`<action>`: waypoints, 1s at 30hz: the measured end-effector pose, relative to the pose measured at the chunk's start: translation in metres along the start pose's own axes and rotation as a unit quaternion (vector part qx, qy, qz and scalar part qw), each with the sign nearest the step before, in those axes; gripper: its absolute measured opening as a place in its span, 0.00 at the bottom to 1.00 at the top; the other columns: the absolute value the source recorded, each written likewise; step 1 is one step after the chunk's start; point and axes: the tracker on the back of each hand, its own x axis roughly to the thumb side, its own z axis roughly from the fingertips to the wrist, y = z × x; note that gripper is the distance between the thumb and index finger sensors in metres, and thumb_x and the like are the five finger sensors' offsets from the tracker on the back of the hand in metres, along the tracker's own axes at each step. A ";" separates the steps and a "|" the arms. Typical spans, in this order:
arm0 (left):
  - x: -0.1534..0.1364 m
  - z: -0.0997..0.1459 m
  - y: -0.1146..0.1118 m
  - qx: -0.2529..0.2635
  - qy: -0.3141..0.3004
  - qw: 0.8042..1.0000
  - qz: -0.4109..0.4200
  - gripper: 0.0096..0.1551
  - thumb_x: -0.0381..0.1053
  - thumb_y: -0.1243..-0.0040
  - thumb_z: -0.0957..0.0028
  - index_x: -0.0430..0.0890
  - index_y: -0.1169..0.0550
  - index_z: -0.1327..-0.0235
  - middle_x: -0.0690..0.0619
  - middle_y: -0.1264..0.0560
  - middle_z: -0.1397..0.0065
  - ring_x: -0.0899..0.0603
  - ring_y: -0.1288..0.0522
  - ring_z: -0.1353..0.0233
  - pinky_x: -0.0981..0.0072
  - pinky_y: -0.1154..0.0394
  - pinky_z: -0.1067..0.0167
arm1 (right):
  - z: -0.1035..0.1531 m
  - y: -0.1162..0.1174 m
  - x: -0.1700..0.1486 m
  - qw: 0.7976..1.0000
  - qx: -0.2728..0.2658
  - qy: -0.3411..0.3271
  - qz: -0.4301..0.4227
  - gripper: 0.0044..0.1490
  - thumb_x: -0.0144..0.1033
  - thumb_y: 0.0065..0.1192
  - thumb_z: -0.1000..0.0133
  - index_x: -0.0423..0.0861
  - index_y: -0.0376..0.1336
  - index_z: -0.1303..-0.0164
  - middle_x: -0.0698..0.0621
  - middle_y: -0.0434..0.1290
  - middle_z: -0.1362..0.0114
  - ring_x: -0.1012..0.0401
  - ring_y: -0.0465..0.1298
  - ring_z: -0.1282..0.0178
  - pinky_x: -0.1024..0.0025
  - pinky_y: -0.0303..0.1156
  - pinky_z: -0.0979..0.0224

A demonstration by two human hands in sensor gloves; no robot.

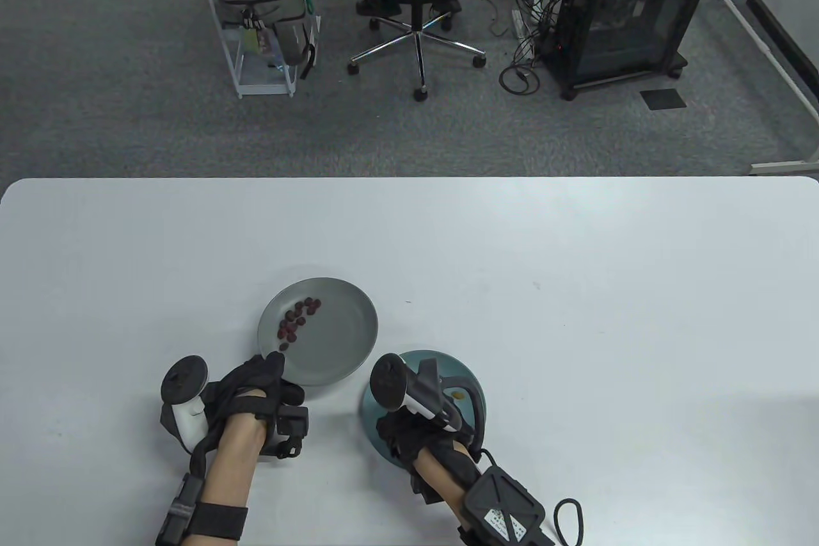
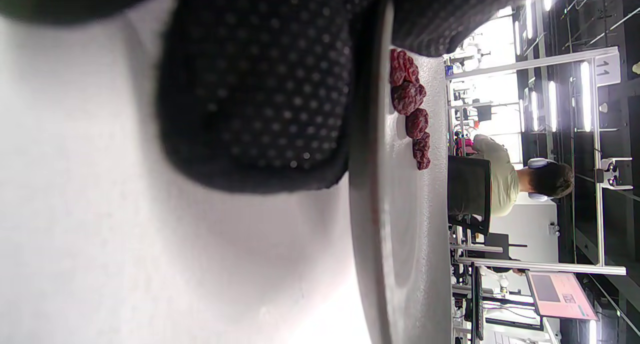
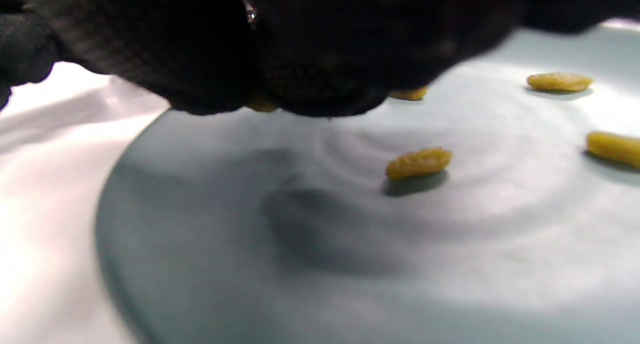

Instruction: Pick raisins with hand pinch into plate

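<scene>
The yellow raisins (image 3: 419, 162) lie scattered and well apart on the teal plate (image 1: 470, 389), which sits near the desk's near edge, right of centre; that spacing suits you, since each can be pinched alone. Your right hand (image 1: 409, 431) hovers low over that plate, fingers (image 3: 320, 49) bunched close above its surface, and in the right wrist view a bit of yellow shows just under the fingertips, so you may be pinching one, though I cannot tell whether the grip is closed on it or only near it. The dark red raisins (image 1: 295, 319) are gathered in a loose line on the left part of the grey plate (image 1: 345, 354), just beside the teal one, toward the left. Your left hand (image 1: 256, 389) rests at the grey plate's near-left rim; the left wrist view shows a gloved finger (image 2: 260, 104) against the rim's outside and another over its top, so you seem to be steadying the plate against sliding. Whether it truly grips the rim I cannot tell. Judging by the task, the next pinch needs a light, precise touch.
</scene>
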 end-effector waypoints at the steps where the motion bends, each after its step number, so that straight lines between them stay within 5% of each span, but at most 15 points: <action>1: 0.000 0.000 0.000 0.001 0.000 1.000 -0.001 0.30 0.48 0.39 0.47 0.23 0.24 0.49 0.38 0.09 0.56 0.44 0.10 0.73 0.57 0.19 0.77 | 0.000 0.001 0.001 1.000 -0.001 0.002 0.003 0.30 0.49 0.80 0.53 0.40 0.76 0.51 0.48 0.86 0.62 0.65 0.83 0.81 0.68 0.83 0.71; 17: 0.000 0.000 0.005 0.009 0.014 1.000 0.014 0.30 0.48 0.38 0.48 0.23 0.24 0.48 0.38 0.09 0.55 0.43 0.10 0.72 0.57 0.19 0.76 | -0.001 0.009 0.006 0.999 0.026 -0.002 0.021 0.30 0.49 0.80 0.53 0.41 0.77 0.50 0.48 0.86 0.62 0.63 0.84 0.80 0.67 0.83 0.70; 30: -0.004 -0.002 0.016 0.018 0.033 0.999 0.018 0.31 0.47 0.35 0.50 0.22 0.24 0.48 0.36 0.10 0.54 0.43 0.09 0.71 0.56 0.18 0.76 | 0.018 -0.037 -0.016 0.997 -0.057 -0.009 -0.042 0.32 0.52 0.74 0.51 0.42 0.75 0.45 0.45 0.86 0.53 0.58 0.86 0.70 0.62 0.84 0.62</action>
